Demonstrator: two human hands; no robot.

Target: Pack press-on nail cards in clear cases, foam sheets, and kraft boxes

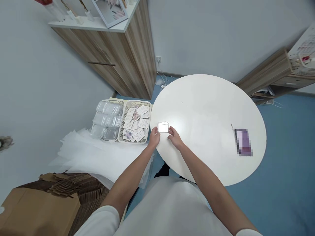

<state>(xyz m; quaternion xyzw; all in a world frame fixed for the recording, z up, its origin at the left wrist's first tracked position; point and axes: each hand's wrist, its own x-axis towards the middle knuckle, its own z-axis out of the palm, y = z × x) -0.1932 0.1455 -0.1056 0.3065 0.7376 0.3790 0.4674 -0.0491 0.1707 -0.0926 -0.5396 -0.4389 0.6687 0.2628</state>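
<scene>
A small, shallow box [163,127] with a clear rim and a bright white face is at the left part of the round white table [204,108]. My left hand [154,137] grips its left edge with fingers and thumb. On the opposite side, my right hand [175,137] has its fingertips at the box's right edge, fingers curved and thumb slightly apart. Just left of the table, a white basket [119,137] holds printed cards [136,126]. Beside it, another basket [110,140] holds stacked clear plastic boxes [107,119].
White foam sheets [98,157] lie below the baskets, near flattened cardboard boxes [44,209]. A pixelated purple object [243,142] lies on the table's right side. A wooden cabinet [118,62] stands at back left, with a shelf unit [268,72] at right.
</scene>
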